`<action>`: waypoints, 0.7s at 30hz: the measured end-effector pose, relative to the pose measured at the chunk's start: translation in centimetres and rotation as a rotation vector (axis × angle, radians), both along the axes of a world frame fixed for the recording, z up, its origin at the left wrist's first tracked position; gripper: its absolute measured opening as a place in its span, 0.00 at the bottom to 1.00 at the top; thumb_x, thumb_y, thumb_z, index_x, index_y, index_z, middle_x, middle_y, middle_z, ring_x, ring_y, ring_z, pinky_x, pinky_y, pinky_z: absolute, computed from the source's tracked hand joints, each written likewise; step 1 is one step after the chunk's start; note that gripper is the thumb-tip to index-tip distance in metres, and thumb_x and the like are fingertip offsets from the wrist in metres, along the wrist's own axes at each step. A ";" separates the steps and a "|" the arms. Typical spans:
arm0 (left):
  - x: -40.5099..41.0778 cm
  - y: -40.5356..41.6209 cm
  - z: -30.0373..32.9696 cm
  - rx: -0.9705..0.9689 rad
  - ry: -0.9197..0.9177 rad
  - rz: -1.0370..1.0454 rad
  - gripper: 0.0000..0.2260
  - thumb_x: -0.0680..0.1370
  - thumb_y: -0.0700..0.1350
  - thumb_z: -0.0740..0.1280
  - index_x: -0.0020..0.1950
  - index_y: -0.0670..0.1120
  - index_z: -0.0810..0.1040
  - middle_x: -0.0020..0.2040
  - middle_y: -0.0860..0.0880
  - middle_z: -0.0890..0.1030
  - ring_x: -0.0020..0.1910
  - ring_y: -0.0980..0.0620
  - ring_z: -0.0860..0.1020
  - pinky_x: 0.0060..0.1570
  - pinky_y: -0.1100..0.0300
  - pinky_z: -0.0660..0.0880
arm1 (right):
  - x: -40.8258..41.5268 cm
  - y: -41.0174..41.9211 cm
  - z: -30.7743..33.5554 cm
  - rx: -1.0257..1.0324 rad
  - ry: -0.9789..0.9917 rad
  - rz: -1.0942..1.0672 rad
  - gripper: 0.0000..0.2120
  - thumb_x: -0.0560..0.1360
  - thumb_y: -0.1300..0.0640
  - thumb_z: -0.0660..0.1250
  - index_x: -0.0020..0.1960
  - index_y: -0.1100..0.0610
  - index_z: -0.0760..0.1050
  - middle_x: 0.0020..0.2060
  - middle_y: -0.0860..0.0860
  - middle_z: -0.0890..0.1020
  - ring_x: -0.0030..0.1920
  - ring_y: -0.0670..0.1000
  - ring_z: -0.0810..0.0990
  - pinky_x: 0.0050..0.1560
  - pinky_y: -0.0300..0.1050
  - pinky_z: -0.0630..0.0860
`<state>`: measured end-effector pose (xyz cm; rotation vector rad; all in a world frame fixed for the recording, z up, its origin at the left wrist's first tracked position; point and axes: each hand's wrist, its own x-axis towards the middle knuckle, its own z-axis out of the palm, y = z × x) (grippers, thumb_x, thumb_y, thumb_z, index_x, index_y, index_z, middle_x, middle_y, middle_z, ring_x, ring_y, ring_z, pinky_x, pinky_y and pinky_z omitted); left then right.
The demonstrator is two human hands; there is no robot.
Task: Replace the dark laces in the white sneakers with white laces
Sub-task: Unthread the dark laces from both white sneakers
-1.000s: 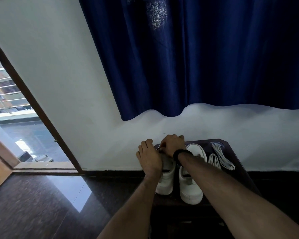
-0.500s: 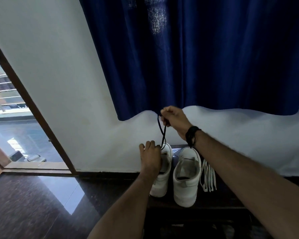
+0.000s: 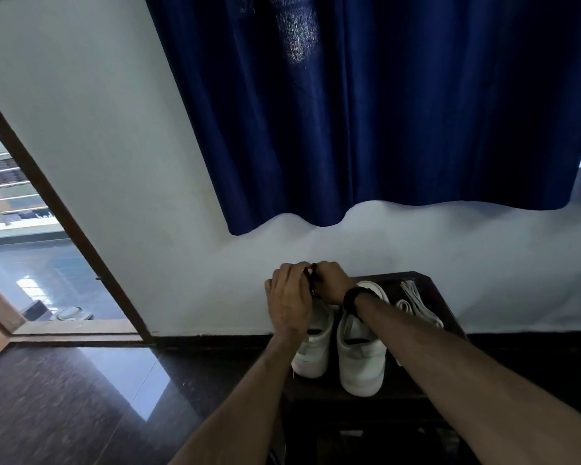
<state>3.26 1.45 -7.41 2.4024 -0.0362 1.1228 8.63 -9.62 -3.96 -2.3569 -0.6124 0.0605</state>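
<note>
Two white sneakers stand side by side on a small dark table (image 3: 423, 280) against the wall, toes toward the wall. My left hand (image 3: 289, 297) and my right hand (image 3: 331, 283) meet over the toe end of the left sneaker (image 3: 312, 347). Both pinch the dark lace (image 3: 311, 276), of which only a short piece shows between the fingers. The right sneaker (image 3: 359, 357) shows no lace in its visible part. White laces (image 3: 416, 303) lie loose on the table to the right of the shoes. A black band sits on my right wrist.
A dark blue curtain (image 3: 383, 112) hangs above the table on the white wall. An open doorway (image 3: 31, 263) with a dark wooden frame lies to the left. The floor (image 3: 64, 397) is glossy dark stone.
My right hand, which held the dark lace raised high above the left sneaker, has come back down to the shoe's toe end. My left hand has shifted up to meet it on the lace.
</note>
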 end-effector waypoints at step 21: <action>1.6 -0.3 1.4 -0.053 0.286 0.080 0.15 0.76 0.39 0.60 0.54 0.51 0.82 0.50 0.50 0.81 0.53 0.47 0.75 0.51 0.53 0.64 | 0.3 -3.9 8.0 0.356 0.233 -0.048 0.20 0.76 0.65 0.64 0.68 0.64 0.71 0.50 0.63 0.81 0.44 0.51 0.76 0.43 0.41 0.74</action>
